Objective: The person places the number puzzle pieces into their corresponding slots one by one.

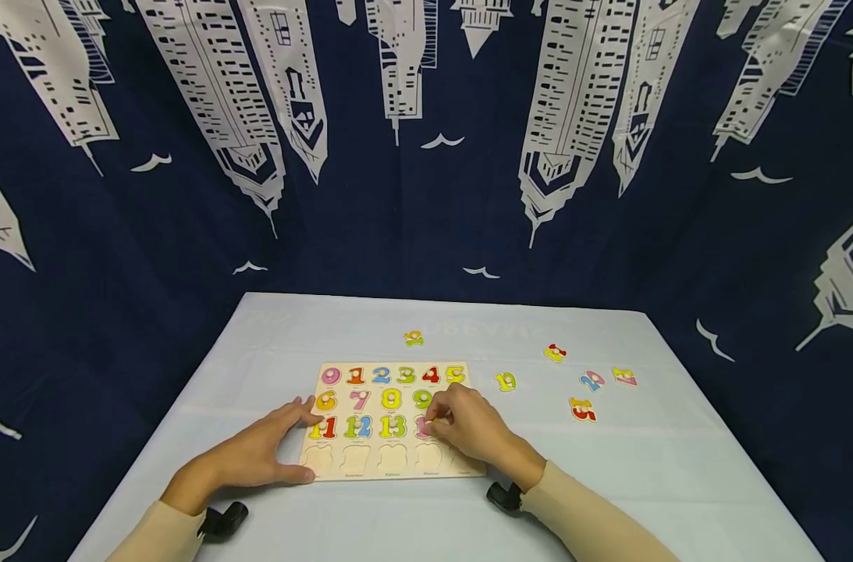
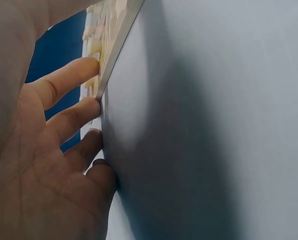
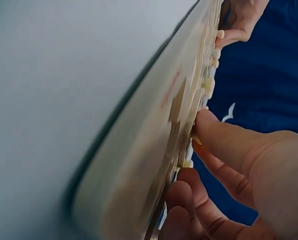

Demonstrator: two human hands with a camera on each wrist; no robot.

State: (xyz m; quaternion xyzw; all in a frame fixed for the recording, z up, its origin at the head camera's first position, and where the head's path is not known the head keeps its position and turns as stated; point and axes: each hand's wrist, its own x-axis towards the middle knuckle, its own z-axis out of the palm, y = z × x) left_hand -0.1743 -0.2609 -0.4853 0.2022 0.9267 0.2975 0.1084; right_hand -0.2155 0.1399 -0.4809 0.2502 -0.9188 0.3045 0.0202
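Note:
A wooden number puzzle board [image 1: 370, 473] lies flat on the white table, colourful number pieces filling its upper rows and bare recesses along the bottom row. My left hand [image 1: 247, 451] rests at the board's left side, fingers spread. Its fingertips [image 2: 89, 67] touch the edge, while the thumb lies by the lower left corner. Over the right part of the third row, my right hand [image 1: 471, 425] pinches a pink number piece [image 1: 421, 426] at its slot beside the 13 piece [image 1: 392, 427]. The fingers cover most of that pink piece.
Loose number pieces lie beyond and right of the board: a yellow-green one [image 1: 414, 338] behind it, a 19 [image 1: 506, 382], a red-and-yellow one [image 1: 555, 353], a 20 [image 1: 591, 380], a 15 [image 1: 582, 410] and another [image 1: 624, 376]. A dark patterned cloth [image 1: 398, 218] hangs behind the table.

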